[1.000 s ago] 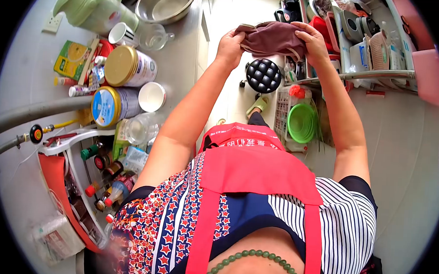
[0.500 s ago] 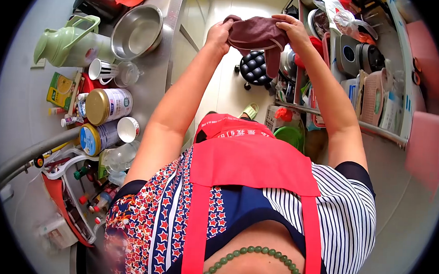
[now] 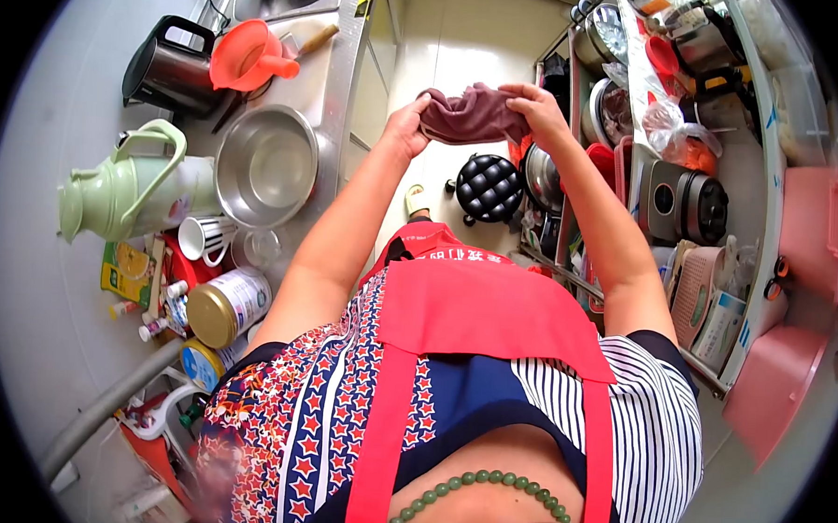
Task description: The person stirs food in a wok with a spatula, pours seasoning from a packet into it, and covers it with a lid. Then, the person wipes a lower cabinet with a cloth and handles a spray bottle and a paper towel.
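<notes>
A maroon cloth (image 3: 474,116) with pale edging is bunched up and stretched between my two hands, out in front of me above the floor. My left hand (image 3: 409,126) is closed on its left end. The fingers of my right hand (image 3: 538,112) grip the right end, with the thumb side toward the cloth. Loose folds sag slightly in the middle. Below the cloth, apart from it, is a black tufted stool (image 3: 490,187).
On the left counter are a steel basin (image 3: 266,166), a red ladle-like scoop (image 3: 250,56), a dark kettle (image 3: 170,68), a green thermos (image 3: 128,188), a striped mug (image 3: 205,239) and tins (image 3: 225,307). A loaded shelf rack (image 3: 763,197) runs along the right, with pink bins (image 3: 777,380).
The cloth is bunched more tightly, its hanging strip no longer visible. Both hands sit lower in view. The camera view has shifted, showing more of the counter and floor ahead.
</notes>
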`<action>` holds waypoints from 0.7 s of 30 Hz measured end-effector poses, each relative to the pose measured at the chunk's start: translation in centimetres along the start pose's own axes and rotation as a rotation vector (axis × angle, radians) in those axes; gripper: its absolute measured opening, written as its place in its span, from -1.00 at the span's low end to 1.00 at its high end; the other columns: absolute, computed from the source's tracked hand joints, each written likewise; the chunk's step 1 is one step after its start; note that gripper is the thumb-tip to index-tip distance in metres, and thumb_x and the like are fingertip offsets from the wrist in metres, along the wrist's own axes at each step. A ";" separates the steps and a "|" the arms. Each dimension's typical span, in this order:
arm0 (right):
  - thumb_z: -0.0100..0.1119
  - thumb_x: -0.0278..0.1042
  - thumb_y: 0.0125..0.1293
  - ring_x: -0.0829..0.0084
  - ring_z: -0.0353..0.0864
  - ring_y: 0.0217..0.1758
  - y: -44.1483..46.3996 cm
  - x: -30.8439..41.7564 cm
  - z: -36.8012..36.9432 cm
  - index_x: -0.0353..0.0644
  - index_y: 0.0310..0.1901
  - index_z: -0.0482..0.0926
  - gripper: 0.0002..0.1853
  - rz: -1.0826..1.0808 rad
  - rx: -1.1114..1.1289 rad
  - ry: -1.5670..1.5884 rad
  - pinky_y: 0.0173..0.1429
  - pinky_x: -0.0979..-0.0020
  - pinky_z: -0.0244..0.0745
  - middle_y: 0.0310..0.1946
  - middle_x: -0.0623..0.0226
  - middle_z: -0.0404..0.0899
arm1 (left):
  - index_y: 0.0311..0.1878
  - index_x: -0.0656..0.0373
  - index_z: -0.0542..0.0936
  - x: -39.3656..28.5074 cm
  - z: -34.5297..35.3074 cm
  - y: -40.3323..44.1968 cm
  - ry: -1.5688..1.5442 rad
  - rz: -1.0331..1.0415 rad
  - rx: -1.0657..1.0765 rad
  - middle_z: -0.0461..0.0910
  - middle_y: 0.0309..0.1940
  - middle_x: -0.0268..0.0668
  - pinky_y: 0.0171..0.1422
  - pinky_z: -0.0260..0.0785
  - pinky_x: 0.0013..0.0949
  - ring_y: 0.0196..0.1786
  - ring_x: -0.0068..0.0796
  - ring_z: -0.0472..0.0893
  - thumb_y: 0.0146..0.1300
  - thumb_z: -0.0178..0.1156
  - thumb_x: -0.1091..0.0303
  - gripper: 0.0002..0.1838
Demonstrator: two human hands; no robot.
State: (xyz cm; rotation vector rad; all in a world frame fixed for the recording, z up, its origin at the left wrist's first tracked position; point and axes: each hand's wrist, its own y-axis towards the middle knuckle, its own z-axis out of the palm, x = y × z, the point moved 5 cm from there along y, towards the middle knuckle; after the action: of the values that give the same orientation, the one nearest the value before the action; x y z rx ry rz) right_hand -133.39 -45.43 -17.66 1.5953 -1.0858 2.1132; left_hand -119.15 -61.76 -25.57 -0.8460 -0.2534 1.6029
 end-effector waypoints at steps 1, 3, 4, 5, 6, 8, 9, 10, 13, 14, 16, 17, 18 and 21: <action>0.10 -0.60 0.15 0.60 0.56 -0.30 0.7 -0.3 -0.3 -0.32 -0.02 0.59 -0.67 0.022 -0.022 0.010 -0.16 0.61 0.48 -0.25 0.36 0.61 | 0.00 0.31 0.47 -0.4 0.2 0.6 0.017 -0.015 -0.002 0.54 0.03 -0.03 0.29 0.38 -0.10 0.10 -0.16 0.55 0.44 -0.10 0.32 -0.73; 0.09 -0.63 0.14 0.59 0.57 -0.30 1.6 0.0 -0.2 -0.32 -0.02 0.59 -0.67 0.000 -0.048 -0.042 -0.15 0.59 0.50 -0.25 0.36 0.61 | -0.04 0.37 0.49 -1.3 0.9 1.3 -0.008 -0.036 -0.028 0.57 -0.04 -0.01 0.18 0.47 -0.16 0.00 -0.15 0.60 0.42 -0.07 0.36 -0.74; 0.09 -0.63 0.14 0.58 0.58 -0.31 2.3 0.1 -0.3 -0.32 -0.02 0.59 -0.67 0.022 -0.063 -0.033 -0.17 0.58 0.50 -0.26 0.36 0.62 | -0.04 0.37 0.49 -1.8 1.0 1.9 0.019 -0.028 -0.027 0.57 -0.05 -0.01 0.17 0.47 -0.16 -0.01 -0.16 0.60 0.42 -0.07 0.36 -0.74; 0.08 -0.64 0.15 0.57 0.59 -0.33 2.8 0.4 0.1 -0.32 -0.02 0.59 -0.67 0.054 -0.079 -0.021 -0.18 0.57 0.51 -0.28 0.35 0.62 | -0.04 0.38 0.49 -2.2 0.6 2.5 0.044 -0.026 -0.033 0.57 -0.06 0.00 0.15 0.48 -0.16 -0.02 -0.16 0.60 0.42 -0.08 0.37 -0.74; 0.06 -0.64 0.15 0.55 0.60 -0.34 3.4 0.9 0.3 -0.34 -0.02 0.58 -0.68 0.072 -0.067 0.035 -0.19 0.54 0.54 -0.30 0.33 0.64 | -0.06 0.38 0.49 -2.8 1.2 2.6 0.054 -0.026 -0.004 0.59 -0.10 -0.02 0.11 0.49 -0.18 -0.04 -0.19 0.61 0.41 -0.06 0.38 -0.75; 0.06 -0.63 0.17 0.53 0.61 -0.32 4.1 2.0 0.5 -0.34 -0.01 0.57 -0.68 0.060 -0.060 0.019 -0.16 0.51 0.56 -0.26 0.29 0.64 | -0.09 0.36 0.50 -3.6 1.5 3.7 0.039 -0.030 0.012 0.60 -0.14 -0.07 0.06 0.51 -0.21 -0.10 -0.24 0.63 0.37 0.00 0.41 -0.80; 0.06 -0.63 0.17 0.53 0.62 -0.32 4.1 2.7 0.5 -0.34 -0.01 0.56 -0.68 0.072 -0.058 0.014 -0.14 0.51 0.57 -0.25 0.28 0.64 | -0.10 0.35 0.50 -3.9 1.9 4.1 0.051 -0.016 0.012 0.60 -0.15 -0.08 0.05 0.51 -0.23 -0.12 -0.26 0.63 0.35 0.02 0.42 -0.81; 0.06 -0.63 0.17 0.53 0.62 -0.31 4.3 3.0 0.4 -0.34 0.00 0.56 -0.68 0.074 -0.072 0.009 -0.14 0.50 0.57 -0.24 0.27 0.64 | -0.11 0.35 0.51 -4.0 1.9 4.6 0.044 -0.021 0.018 0.61 -0.16 -0.10 0.03 0.52 -0.24 -0.14 -0.27 0.63 0.35 0.03 0.42 -0.81; 0.07 -0.62 0.18 0.54 0.62 -0.28 5.1 3.4 0.7 -0.33 0.00 0.56 -0.68 0.076 -0.075 -0.023 -0.13 0.51 0.56 -0.24 0.28 0.63 | -0.15 0.35 0.52 -4.8 1.9 5.1 0.036 -0.026 0.003 0.61 -0.19 -0.13 0.01 0.53 -0.28 -0.16 -0.31 0.64 0.34 0.04 0.43 -0.83; 0.07 -0.62 0.18 0.54 0.61 -0.28 5.2 3.3 0.2 -0.32 0.00 0.57 -0.68 0.071 -0.076 -0.014 -0.13 0.51 0.56 -0.24 0.28 0.63 | -0.16 0.35 0.52 -4.6 2.6 5.1 0.050 -0.029 -0.007 0.61 -0.20 -0.13 0.01 0.53 -0.28 -0.16 -0.31 0.64 0.34 0.04 0.43 -0.83; 0.07 -0.62 0.18 0.55 0.61 -0.29 5.5 2.9 -0.6 -0.32 0.00 0.57 -0.68 0.054 -0.073 0.009 -0.14 0.53 0.56 -0.24 0.29 0.63 | -0.16 0.35 0.52 -4.4 3.0 5.3 0.068 -0.037 -0.018 0.61 -0.19 -0.13 0.01 0.53 -0.27 -0.16 -0.30 0.64 0.34 0.04 0.43 -0.83; 0.07 -0.61 0.19 0.55 0.62 -0.27 5.8 2.6 -1.1 -0.32 0.00 0.56 -0.68 0.056 -0.065 0.013 -0.12 0.52 0.56 -0.21 0.28 0.63 | -0.16 0.35 0.52 -4.4 3.4 5.5 0.079 -0.040 -0.027 0.61 -0.19 -0.13 0.01 0.53 -0.27 -0.16 -0.30 0.64 0.34 0.04 0.43 -0.83; 0.06 -0.60 0.20 0.54 0.62 -0.25 6.1 2.4 -1.6 -0.32 0.01 0.55 -0.69 0.058 -0.056 0.015 -0.11 0.52 0.56 -0.19 0.28 0.63 | -0.15 0.35 0.52 -4.3 3.8 5.7 0.088 -0.042 -0.036 0.61 -0.19 -0.13 0.01 0.53 -0.27 -0.16 -0.29 0.64 0.34 0.04 0.44 -0.83; 0.06 -0.60 0.21 0.52 0.63 -0.22 7.3 2.8 -2.2 -0.31 0.02 0.54 -0.69 0.074 -0.052 0.015 -0.08 0.51 0.57 -0.16 0.27 0.63 | -0.12 0.33 0.52 -4.2 4.1 7.2 0.122 -0.038 -0.047 0.60 -0.14 -0.13 0.11 0.49 -0.21 -0.11 -0.28 0.62 0.37 0.02 0.39 -0.81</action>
State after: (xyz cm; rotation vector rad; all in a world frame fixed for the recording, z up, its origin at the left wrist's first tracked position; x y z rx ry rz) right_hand -140.49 -49.41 -18.23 1.5354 -1.2023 2.1217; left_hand -127.33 -66.10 -25.42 -0.9659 -0.2194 1.5093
